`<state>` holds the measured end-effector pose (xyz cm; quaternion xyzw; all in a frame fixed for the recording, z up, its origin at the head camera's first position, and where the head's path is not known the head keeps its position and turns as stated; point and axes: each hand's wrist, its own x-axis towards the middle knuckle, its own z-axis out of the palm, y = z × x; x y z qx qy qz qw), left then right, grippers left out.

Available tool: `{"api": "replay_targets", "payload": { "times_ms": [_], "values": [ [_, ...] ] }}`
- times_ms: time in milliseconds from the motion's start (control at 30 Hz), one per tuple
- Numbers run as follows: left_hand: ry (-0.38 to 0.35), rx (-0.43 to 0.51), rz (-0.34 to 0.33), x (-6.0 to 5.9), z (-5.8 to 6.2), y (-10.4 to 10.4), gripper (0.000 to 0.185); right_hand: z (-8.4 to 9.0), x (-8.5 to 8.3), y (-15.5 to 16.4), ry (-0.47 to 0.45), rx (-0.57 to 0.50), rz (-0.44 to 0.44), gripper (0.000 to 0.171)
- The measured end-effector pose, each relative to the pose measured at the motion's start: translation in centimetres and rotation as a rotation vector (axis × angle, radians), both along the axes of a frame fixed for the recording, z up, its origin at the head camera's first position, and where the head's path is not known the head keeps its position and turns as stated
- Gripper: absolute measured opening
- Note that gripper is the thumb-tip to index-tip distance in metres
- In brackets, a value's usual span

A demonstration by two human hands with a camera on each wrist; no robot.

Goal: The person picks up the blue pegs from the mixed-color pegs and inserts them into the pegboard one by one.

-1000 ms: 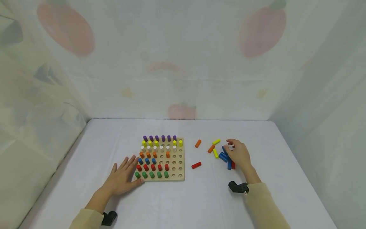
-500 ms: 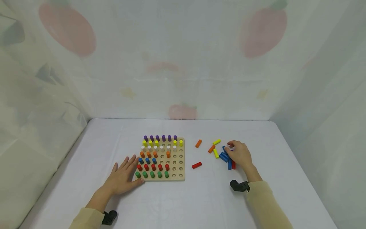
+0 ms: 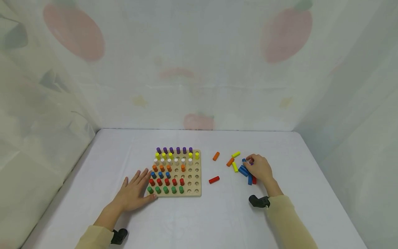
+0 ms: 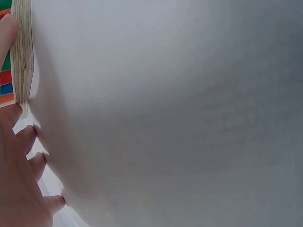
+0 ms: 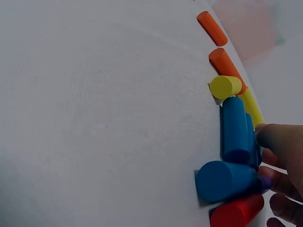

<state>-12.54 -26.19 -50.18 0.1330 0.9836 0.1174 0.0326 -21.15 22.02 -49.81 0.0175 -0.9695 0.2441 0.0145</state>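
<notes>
The right hand [image 3: 259, 168] is curled over the loose pegs, its fingertips [image 5: 277, 137] pinching a blue peg [image 5: 235, 127] in the pile right of the board [image 3: 199, 173]. One peg should be lifted clear, neighbours left unrolled, while the board is steadied by the flat, relaxed left hand [image 3: 133, 194].
</notes>
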Motion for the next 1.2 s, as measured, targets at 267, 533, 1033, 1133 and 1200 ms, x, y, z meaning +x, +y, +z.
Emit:
{"api": "replay_targets", "payload": {
  "times_ms": [267,533,1033,1133,1200],
  "values": [
    [-0.010,0.002,0.006,-0.03,-0.02,0.05,0.096,-0.24,-0.16,-0.02,0.003,0.007,0.000,0.029],
    [-0.016,0.006,0.011,-0.01,-0.15,0.05,0.096,-0.05,-0.41,-0.37,-0.012,0.009,-0.021,0.028],
    [-0.011,0.007,0.011,0.03,-0.07,0.15,0.096,-0.07,-0.61,-0.93,-0.010,-0.022,-0.054,0.025],
    [-0.008,0.003,0.010,0.01,-0.09,0.11,0.096,0.14,-0.56,-0.93,0.003,-0.035,-0.052,0.025],
    [-0.008,0.004,0.011,0.02,-0.09,0.10,0.096,0.28,-0.52,-0.96,0.020,-0.041,-0.050,0.026]
  ]
}}
